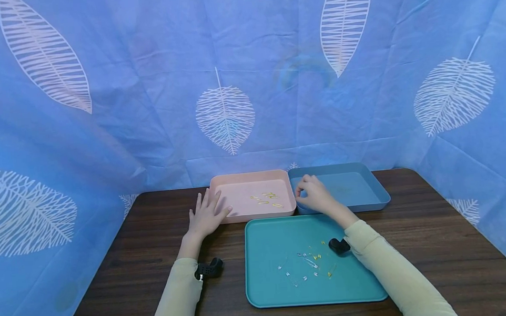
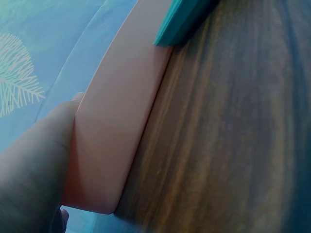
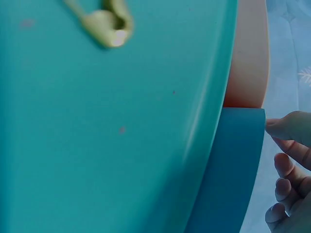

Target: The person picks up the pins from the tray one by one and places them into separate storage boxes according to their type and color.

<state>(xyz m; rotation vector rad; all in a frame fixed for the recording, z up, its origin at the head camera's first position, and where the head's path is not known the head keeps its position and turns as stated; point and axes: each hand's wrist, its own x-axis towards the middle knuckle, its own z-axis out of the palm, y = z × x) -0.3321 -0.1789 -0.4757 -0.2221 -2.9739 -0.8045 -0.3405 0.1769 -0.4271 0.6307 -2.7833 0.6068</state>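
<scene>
My left hand has its fingers spread over the left end of the pink tray. In the left wrist view the thumb lies against that tray's wall. My right hand is over the left part of the blue tray, thumb and index fingertips together. Whether they pinch anything cannot be made out. Gold safety pins lie in the pink tray. On the green tray are scattered silver safety pins and gold ones. A gold pin's cap shows blurred in the right wrist view.
Pink and blue trays stand side by side at the back of the dark wooden table, with the green tray in front of them. A blue leaf-patterned cloth hangs behind and at both sides. Each wrist bears a black camera.
</scene>
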